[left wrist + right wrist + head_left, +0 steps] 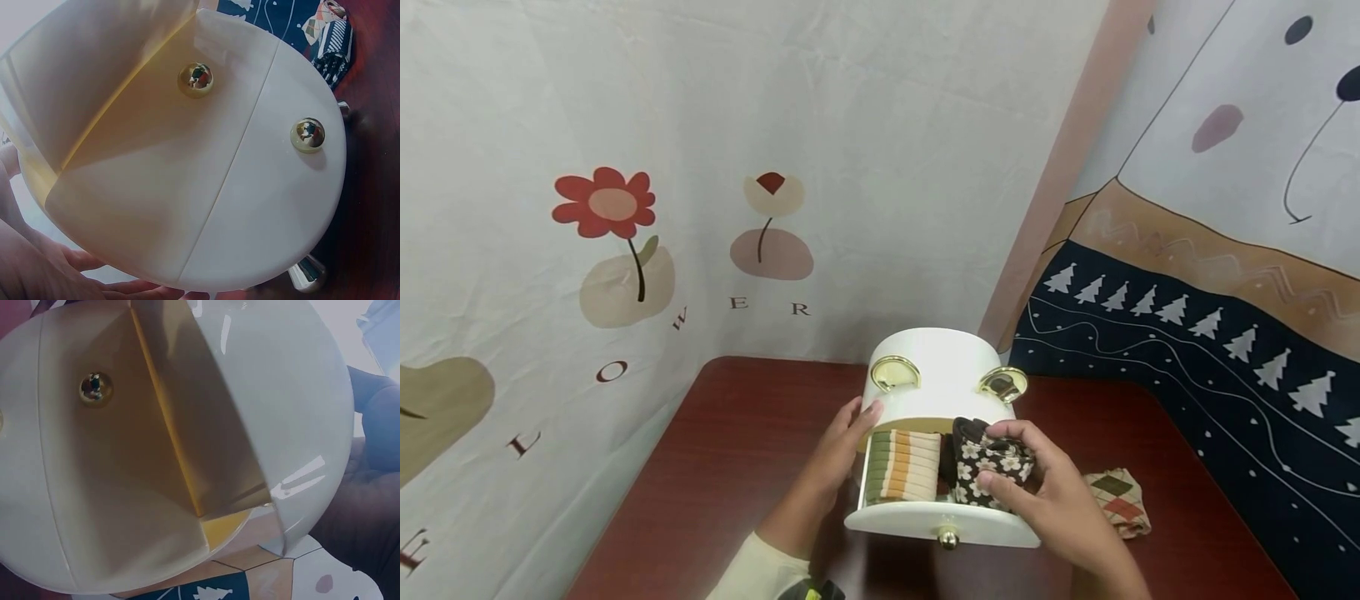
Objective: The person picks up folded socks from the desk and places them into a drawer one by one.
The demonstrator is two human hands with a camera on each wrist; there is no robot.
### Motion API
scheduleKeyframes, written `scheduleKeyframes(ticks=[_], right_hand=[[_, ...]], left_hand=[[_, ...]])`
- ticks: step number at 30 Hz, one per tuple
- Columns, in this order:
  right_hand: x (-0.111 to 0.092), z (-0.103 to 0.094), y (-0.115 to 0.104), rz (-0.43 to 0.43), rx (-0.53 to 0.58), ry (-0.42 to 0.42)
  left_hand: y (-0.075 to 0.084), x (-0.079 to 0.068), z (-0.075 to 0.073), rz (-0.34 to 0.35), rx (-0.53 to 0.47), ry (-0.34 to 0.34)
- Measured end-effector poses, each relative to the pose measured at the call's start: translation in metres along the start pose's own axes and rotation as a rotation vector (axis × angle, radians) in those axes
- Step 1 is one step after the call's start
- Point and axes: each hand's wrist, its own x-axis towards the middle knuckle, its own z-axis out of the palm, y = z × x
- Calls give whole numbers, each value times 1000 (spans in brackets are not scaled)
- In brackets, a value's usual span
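Note:
In the head view a white rounded box (936, 357) stands on the table with its upper drawer (898, 518) pulled out. Inside lie a rolled green, cream and orange striped sock (902, 467) and a folded black sock with white flowers (976, 462). My right hand (1063, 492) holds the flowered sock, thumb at its front and fingers over its top. My left hand (837, 450) rests against the box's left side with the thumb extended. Both wrist views show the drawer front from outside, hiding the socks; part of my left hand (69, 269) and right hand (369, 487) shows there.
An argyle sock (1118, 502) lies on the red-brown table (760, 417), right of the box. In the left wrist view a black-and-white patterned sock (331, 53) is near it. Two gold ear-shaped loops (895, 373) stick out of the box. A printed cloth hangs behind.

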Motion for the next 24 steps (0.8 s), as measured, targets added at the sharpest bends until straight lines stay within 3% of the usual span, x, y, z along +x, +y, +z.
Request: scheduleKeyframes(ticks=[6,14,18,21,24], right_hand=[[1,-3,-3,49,-47,-79],[4,-1,-12,50,-319,-55],[2,4,-17,55,-439,26],[-1,7,-19,53,-506,140],[-4,9,-20,41,-504,275]], left_hand=[[1,1,-1,-25,18,10],[0,2,0,-31,28,18],[0,3,0,-35,37,24],[0,4,0,-37,32,22],[0,3,0,-38,34,19]])
